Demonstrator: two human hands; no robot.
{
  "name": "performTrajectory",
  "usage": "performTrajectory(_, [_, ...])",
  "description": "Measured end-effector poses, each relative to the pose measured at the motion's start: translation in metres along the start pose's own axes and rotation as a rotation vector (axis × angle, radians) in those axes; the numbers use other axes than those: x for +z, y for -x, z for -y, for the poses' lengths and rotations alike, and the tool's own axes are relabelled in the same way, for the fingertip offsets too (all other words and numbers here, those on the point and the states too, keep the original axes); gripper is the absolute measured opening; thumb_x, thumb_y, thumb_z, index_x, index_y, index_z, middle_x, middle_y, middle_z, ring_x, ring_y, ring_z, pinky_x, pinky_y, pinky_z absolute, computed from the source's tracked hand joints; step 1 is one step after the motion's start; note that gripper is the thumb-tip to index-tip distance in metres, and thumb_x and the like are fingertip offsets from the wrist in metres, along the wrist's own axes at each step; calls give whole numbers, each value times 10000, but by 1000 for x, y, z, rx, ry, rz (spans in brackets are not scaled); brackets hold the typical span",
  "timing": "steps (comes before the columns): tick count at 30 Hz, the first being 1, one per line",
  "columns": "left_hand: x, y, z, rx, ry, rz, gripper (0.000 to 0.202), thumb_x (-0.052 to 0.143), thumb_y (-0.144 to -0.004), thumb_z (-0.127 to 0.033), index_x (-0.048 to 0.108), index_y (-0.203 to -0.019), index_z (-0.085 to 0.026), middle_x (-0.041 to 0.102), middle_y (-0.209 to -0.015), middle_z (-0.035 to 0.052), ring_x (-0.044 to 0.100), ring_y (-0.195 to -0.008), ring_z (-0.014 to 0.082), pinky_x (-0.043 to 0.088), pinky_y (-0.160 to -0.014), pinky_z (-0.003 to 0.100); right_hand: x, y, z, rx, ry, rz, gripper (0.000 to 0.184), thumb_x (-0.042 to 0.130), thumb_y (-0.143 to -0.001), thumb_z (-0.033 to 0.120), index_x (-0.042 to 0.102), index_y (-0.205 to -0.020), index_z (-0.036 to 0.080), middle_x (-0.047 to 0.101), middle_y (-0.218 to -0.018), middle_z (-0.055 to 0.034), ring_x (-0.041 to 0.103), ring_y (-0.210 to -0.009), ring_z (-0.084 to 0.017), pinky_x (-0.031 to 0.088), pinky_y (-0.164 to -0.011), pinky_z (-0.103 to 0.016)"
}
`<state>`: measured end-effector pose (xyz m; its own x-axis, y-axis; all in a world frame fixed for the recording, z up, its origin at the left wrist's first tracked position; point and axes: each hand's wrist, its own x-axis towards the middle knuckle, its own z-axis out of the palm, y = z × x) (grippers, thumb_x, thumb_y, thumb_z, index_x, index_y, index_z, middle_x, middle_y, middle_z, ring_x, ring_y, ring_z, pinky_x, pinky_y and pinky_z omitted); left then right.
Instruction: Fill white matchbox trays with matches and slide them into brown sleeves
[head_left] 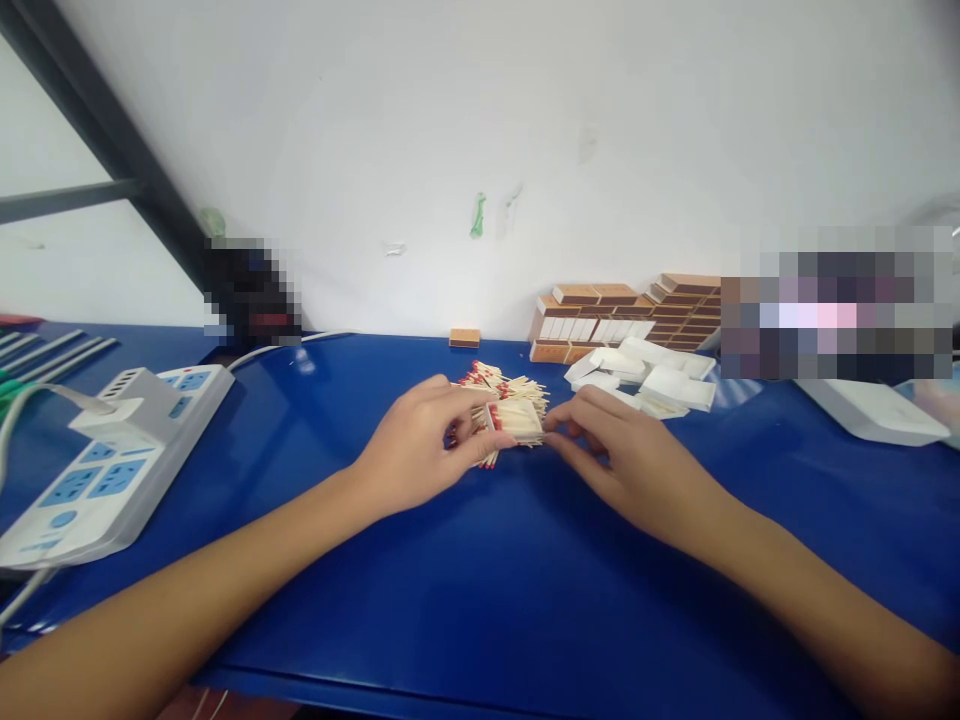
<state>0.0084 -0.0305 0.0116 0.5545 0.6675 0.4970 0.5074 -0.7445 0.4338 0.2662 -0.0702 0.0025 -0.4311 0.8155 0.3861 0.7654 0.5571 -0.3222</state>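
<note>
A small white matchbox tray (516, 421) filled with red-tipped matches sits between my two hands on the blue table (480, 590). My left hand (420, 445) pinches its left end with thumb and fingers. My right hand (626, 455) pinches its right end with the fingertips. A loose pile of matches (499, 382) lies just behind the tray, partly hidden by my left hand.
Several empty white trays (660, 378) lie to the right of the pile. Brown matchbox sleeves (622, 315) are stacked against the wall, with a single one (464, 338) to their left. A white power strip (105, 455) lies at the left. A white flat object (874, 410) sits at the right.
</note>
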Motion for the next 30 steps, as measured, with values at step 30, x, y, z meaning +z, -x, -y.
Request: performTrajectory(30, [2, -1, 8, 100, -102, -35, 340, 648, -980, -473, 716, -1083, -156, 608, -667, -9, 497, -708, 171, 412, -706, 314, -7, -6, -21, 97, -37, -118, 118, 509, -1040, 303, 561, -961, 233, 562, -918, -50, 546, -783, -198, 431, -675, -337])
